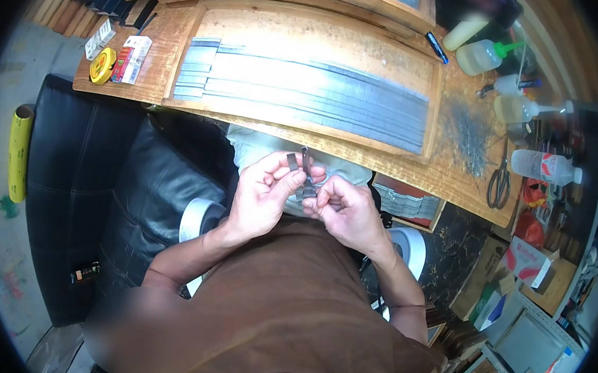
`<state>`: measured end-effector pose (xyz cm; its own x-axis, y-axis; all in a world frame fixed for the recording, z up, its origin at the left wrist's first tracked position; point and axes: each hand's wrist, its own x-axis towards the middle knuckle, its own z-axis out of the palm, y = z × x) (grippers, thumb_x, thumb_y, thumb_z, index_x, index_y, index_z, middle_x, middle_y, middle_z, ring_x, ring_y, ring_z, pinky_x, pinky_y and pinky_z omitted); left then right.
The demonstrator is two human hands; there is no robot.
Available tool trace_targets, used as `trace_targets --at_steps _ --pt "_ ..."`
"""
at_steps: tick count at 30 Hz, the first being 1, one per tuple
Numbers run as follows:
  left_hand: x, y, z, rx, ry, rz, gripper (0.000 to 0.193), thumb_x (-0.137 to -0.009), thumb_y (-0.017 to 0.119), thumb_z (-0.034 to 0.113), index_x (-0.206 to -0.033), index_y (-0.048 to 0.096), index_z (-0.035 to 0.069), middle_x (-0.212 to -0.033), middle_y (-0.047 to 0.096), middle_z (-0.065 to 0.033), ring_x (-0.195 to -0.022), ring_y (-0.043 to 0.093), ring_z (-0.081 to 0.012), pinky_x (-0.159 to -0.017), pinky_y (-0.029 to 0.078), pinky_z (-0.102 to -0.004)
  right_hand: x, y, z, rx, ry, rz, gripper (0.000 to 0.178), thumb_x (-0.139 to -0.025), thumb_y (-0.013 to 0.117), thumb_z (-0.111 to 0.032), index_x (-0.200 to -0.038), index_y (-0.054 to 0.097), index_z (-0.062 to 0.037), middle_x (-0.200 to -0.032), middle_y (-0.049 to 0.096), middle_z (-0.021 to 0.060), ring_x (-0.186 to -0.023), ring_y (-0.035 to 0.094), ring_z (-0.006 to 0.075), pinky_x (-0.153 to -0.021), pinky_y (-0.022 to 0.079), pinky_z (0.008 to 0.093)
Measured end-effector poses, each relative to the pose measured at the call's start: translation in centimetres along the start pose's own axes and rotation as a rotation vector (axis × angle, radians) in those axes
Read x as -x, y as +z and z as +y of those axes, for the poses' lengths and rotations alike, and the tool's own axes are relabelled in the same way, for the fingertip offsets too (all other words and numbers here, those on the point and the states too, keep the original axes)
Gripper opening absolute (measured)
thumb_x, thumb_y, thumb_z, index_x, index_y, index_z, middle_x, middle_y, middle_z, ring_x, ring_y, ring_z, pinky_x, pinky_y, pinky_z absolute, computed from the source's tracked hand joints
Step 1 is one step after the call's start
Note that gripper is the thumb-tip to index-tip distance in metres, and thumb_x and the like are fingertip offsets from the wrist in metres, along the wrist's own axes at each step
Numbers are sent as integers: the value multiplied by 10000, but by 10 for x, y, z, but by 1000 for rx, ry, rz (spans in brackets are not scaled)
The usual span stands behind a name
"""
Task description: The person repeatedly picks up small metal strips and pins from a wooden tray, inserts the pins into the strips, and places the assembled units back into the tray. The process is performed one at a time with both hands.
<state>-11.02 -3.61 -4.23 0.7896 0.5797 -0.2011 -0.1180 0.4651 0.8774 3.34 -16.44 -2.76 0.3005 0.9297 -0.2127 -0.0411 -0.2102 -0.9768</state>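
In front of my torso, just off the table's near edge, both hands are on a narrow dark brown strap [307, 162] that looks like a watch strap. My left hand [265, 196] is closed, its thumb and fingers pinching the strap from the left. One strap piece [292, 162] sticks up between these fingers. My right hand [350, 213] is closed too, with thumb and forefinger pinched at the strap's lower end. What lies between the right fingertips is too small to make out clearly. Beyond the hands, a wooden tray [194, 14] on the table holds rows of flat grey-blue strips [312, 94].
On the table's right lie dark scissors [499, 180], a pile of dark scraps [470, 139], a marker [437, 48] and squeeze bottles [480, 58]. A yellow tape measure [103, 66] and small boxes [132, 59] sit at left. A black padded seat [70, 191] stands left of me.
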Motion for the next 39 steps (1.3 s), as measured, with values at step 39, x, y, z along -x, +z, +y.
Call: trace_targets --at_steps 39 --pt "2 -11 -14 302 -472 -6 179 -982 693 -16 -1160 692 -22 -1081 763 -160 -982 767 -260 -882 647 -385 42 15 37 266 -325 -16 251 -880 787 13 -1127 739 18 -931 776 129 -837 769 257 -750 606 320"
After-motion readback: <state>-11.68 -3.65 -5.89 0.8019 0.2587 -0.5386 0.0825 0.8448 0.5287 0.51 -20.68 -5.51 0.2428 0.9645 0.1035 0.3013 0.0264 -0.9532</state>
